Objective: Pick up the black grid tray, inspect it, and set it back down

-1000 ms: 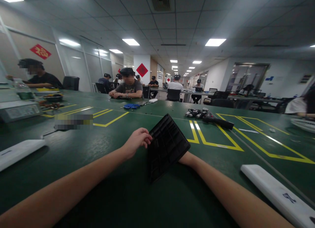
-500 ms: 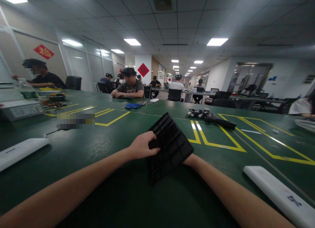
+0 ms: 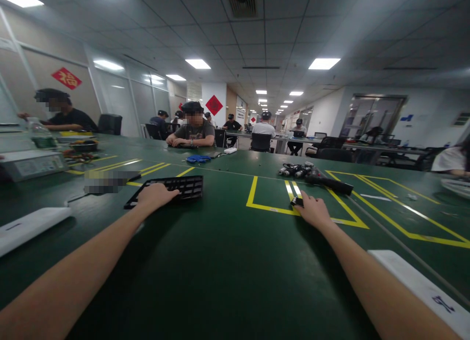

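My left hand (image 3: 154,197) is closed on a black compartment tray (image 3: 194,188), with the thumb over its near side. The tray is held nearly level over the left part of the green table, close to the yellow tape lines there. At the right, my right hand (image 3: 315,211) pinches a small black object (image 3: 296,202) between thumb and fingers. That object is over the yellow tape marks, and its kind is too small to make out. My fingers hide part of it.
White blocks lie at the left (image 3: 33,225) and right (image 3: 418,286) edges of the green table (image 3: 227,281). Beyond my right hand are a bundle of dark cables (image 3: 293,169) and a black rod (image 3: 336,185). A blue item (image 3: 198,158) lies near a seated person (image 3: 193,127).
My hands have moved apart. The tray went left with my left hand and turned from tilted to nearly level. My right hand came out from behind it to the right, showing a small black object.
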`<state>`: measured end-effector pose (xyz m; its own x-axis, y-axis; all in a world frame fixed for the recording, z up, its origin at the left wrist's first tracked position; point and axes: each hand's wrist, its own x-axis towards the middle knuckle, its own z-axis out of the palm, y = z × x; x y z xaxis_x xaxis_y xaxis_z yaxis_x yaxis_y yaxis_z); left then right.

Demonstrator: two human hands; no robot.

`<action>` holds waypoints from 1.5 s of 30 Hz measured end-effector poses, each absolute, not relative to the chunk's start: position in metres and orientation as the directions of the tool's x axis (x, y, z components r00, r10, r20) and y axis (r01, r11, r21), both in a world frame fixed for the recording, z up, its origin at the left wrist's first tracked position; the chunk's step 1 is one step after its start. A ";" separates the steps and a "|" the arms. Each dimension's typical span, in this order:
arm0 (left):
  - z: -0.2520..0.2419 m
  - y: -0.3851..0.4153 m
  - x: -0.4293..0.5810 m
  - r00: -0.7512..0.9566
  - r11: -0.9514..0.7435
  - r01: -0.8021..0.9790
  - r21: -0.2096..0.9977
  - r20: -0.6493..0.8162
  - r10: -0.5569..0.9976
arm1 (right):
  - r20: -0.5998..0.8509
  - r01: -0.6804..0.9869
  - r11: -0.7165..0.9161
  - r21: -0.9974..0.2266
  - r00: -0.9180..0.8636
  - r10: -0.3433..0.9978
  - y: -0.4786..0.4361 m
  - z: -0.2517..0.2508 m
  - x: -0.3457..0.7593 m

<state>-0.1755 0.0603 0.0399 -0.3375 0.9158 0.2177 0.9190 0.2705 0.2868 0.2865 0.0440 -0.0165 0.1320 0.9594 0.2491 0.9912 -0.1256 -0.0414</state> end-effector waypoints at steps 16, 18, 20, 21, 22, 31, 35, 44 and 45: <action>-0.002 0.024 -0.057 0.388 -0.471 0.840 0.269 0.310 0.868 | 0.293 0.861 0.440 -0.257 -0.364 0.884 0.006 -0.017 0.176; -0.012 0.024 -0.047 0.454 -0.525 0.777 0.348 0.267 0.850 | 0.269 0.788 0.539 -0.297 -0.473 0.839 -0.003 -0.023 0.161; -0.014 0.024 -0.044 0.462 -0.523 0.764 0.379 0.247 0.852 | 0.256 0.756 0.584 -0.296 -0.526 0.811 -0.008 -0.024 0.155; -0.013 0.023 -0.045 0.458 -0.522 0.767 0.373 0.252 0.853 | 0.250 0.754 0.592 -0.286 -0.537 0.805 -0.009 -0.022 0.156; -0.010 0.022 -0.045 0.454 -0.528 0.769 0.360 0.273 0.848 | 0.247 0.759 0.592 -0.271 -0.540 0.805 -0.008 -0.020 0.158; 0.002 -0.042 -0.024 0.745 -0.751 0.528 0.396 0.209 0.634 | 0.422 0.995 0.100 -0.009 -0.087 0.903 0.030 -0.008 0.243; -0.002 -0.039 -0.020 0.725 -0.764 0.571 0.300 0.252 0.641 | 0.269 0.996 -0.084 0.019 0.076 0.960 0.034 -0.019 0.273; 0.002 0.007 -0.032 0.509 -0.519 0.855 -0.001 0.196 0.838 | 0.293 0.995 -0.098 0.032 0.084 0.953 0.028 -0.019 0.270; 0.003 0.008 -0.034 0.520 -0.528 0.849 -0.013 0.193 0.832 | 0.297 0.995 -0.095 0.032 0.081 0.951 0.029 -0.019 0.270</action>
<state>-0.0339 0.0077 0.0028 0.5199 0.8321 0.1933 0.8493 -0.5277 -0.0127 0.2704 0.0285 -0.0190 0.0815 0.9515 0.2968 0.9950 -0.0951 0.0316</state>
